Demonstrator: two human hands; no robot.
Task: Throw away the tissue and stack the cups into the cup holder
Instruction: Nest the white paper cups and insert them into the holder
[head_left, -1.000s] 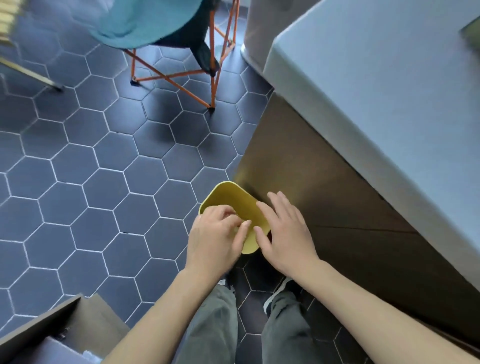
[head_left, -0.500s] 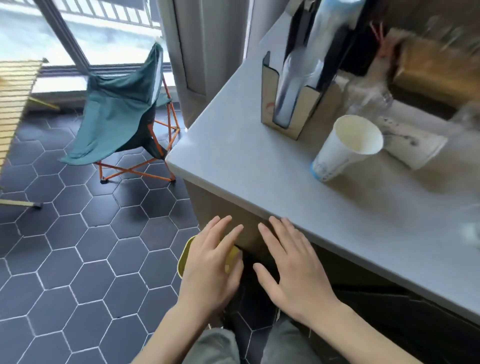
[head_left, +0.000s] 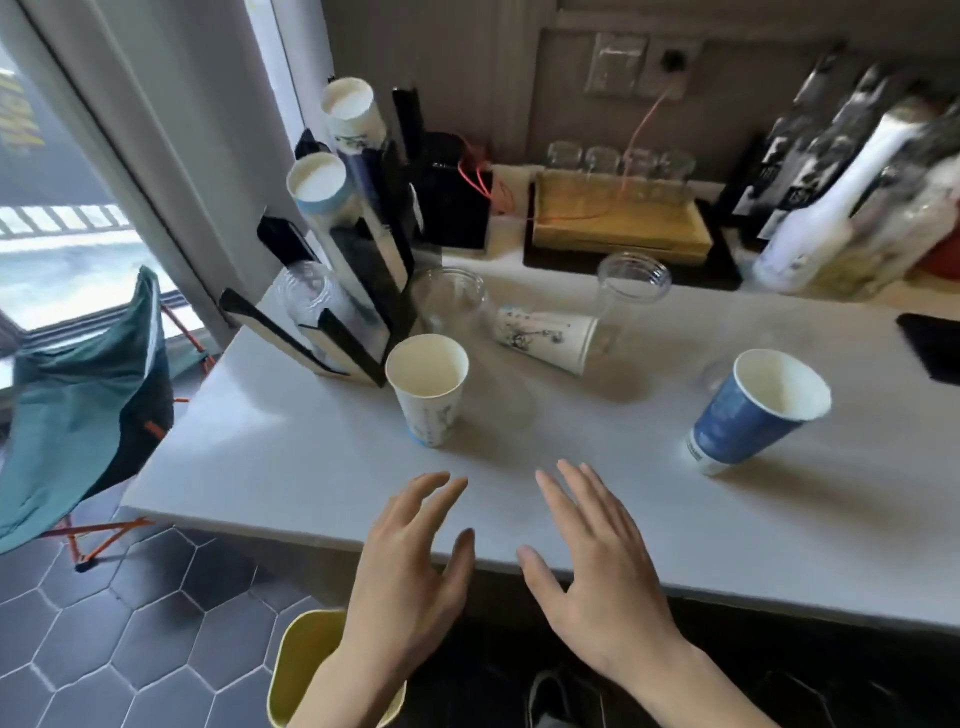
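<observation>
My left hand (head_left: 410, 566) and my right hand (head_left: 597, 566) hover open and empty over the front edge of the white counter (head_left: 291, 457). A white paper cup (head_left: 428, 387) stands upright just beyond my left hand. Another white printed cup (head_left: 545, 335) lies on its side behind it. A blue paper cup (head_left: 753, 410) stands to the right. Two clear plastic cups (head_left: 452, 301) (head_left: 631, 280) stand further back. The black cup holder (head_left: 358, 260) leans at the counter's left, with stacked cups in its slots. A yellow bin (head_left: 301, 670) sits on the floor under my left wrist. No tissue is visible.
A black box (head_left: 452, 197), a wooden tray with glasses (head_left: 618, 218) and several bottles (head_left: 852, 187) line the back wall. A dark flat object (head_left: 935, 348) lies at the right edge. A teal folding chair (head_left: 88, 410) stands on the tiled floor to the left.
The view has tilted up from the floor and bin to the counter. Both hands have risen from the yellow bin to the counter's front edge, fingers spread and empty.
</observation>
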